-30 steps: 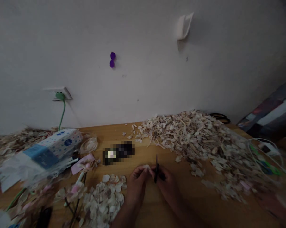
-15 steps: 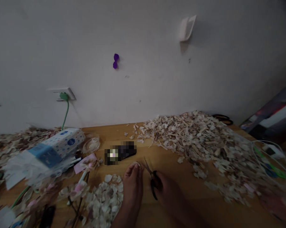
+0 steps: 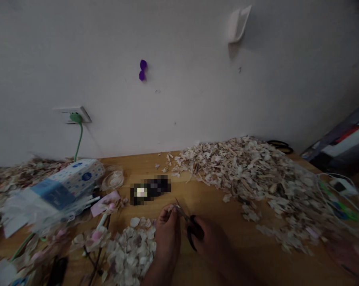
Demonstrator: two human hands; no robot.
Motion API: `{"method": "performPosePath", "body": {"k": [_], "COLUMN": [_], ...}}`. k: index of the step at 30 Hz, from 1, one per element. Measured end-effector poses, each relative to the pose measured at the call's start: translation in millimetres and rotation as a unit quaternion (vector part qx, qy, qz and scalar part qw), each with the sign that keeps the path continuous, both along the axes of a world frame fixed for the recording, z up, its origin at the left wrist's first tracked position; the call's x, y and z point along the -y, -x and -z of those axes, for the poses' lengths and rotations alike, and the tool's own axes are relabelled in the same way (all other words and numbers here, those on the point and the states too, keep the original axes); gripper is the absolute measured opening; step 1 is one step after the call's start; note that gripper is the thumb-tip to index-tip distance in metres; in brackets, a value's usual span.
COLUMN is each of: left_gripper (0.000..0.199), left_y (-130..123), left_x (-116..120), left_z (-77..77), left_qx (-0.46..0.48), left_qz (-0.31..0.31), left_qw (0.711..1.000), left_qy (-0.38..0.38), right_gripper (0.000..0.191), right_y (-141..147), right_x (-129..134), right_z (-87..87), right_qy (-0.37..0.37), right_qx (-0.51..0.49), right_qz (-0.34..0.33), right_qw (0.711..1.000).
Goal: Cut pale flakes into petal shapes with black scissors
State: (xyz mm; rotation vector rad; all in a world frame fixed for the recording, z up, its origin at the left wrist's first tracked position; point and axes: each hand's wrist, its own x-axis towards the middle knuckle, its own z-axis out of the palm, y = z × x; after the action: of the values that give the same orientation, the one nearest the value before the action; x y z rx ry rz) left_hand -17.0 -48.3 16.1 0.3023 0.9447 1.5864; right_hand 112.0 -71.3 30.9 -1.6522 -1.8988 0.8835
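Observation:
My right hand (image 3: 207, 236) is closed on the black handles of a pair of scissors (image 3: 194, 234), whose blades point up and to the left. Close beside it, my left hand (image 3: 168, 226) pinches a small pale petal-like piece (image 3: 177, 206) between thumb and fingertips. The scissor blades reach this piece; whether they are cutting into it I cannot tell. Just left of my left hand lies a pile of rounded, whitish petal-like pieces (image 3: 132, 248). A dark, pixelated object (image 3: 155, 188) rests on the table beyond my hands.
A large heap of pale scraps (image 3: 233, 167) spreads across the right of the wooden table (image 3: 143, 161). At left are a tissue pack (image 3: 69, 182), artificial blossoms on a stem (image 3: 96, 238) and a pink card (image 3: 105, 202). A white cable (image 3: 358, 194) curls at right.
The scissors have moved left, so their blades now meet the small piece at my left fingertips. The view has shifted slightly.

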Motion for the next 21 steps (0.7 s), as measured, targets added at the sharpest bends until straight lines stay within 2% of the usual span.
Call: {"method": "performPosePath", "body": {"k": [11,21], "left_gripper": [0.02,0.019], "left_y": [-1.9,-1.8], "left_x": [0.5,-0.5], "left_z": [0.9,0.8], "left_qx": [-0.012,0.024], "left_qz": [0.02,0.008], "left_qw": [1.0,1.0], "left_qy": [0.0,-0.006], "right_gripper": [0.015,0.016], "right_y": [-3.2,-4.2], "right_x": [-2.3,-4.8], "right_z": [3.2,5.2], "right_qy": [0.019,0.015], "right_qx": [-0.011,-0.006], "right_qz": [-0.005,-0.015], "right_qw": [1.0,1.0]}}
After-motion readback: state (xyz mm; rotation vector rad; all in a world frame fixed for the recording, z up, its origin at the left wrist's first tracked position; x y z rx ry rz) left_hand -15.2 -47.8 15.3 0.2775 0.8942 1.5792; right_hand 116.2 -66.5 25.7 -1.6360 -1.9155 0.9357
